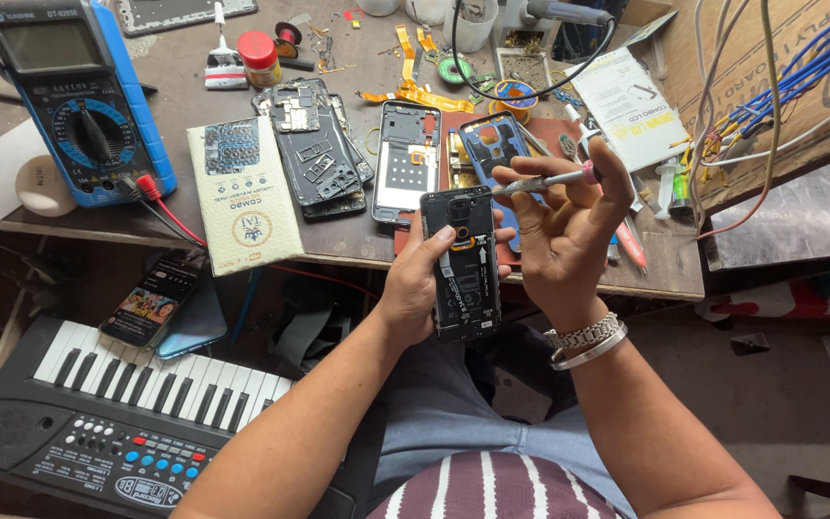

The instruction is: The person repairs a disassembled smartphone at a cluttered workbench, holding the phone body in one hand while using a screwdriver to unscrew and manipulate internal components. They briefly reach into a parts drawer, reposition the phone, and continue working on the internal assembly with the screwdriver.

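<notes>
My left hand (413, 279) grips an opened black phone (463, 269) with its back cover off, held upright above my lap, thumb resting on its inner board. My right hand (561, 231) pinches a small screwdriver (540, 182) with a pink cap end; its tip points left toward the phone's top right corner. A metal bracelet sits on my right wrist.
The workbench (338, 240) carries phone frames (319, 159), a silver back plate (405, 159), a blue phone cover (492, 144), a blue multimeter (69, 96), a cream parts packet (242, 197), ribbon cables, a white booklet (626, 106). A keyboard (117, 404) with a lit phone (151, 303) lies below left. Wires (770, 106) hang right.
</notes>
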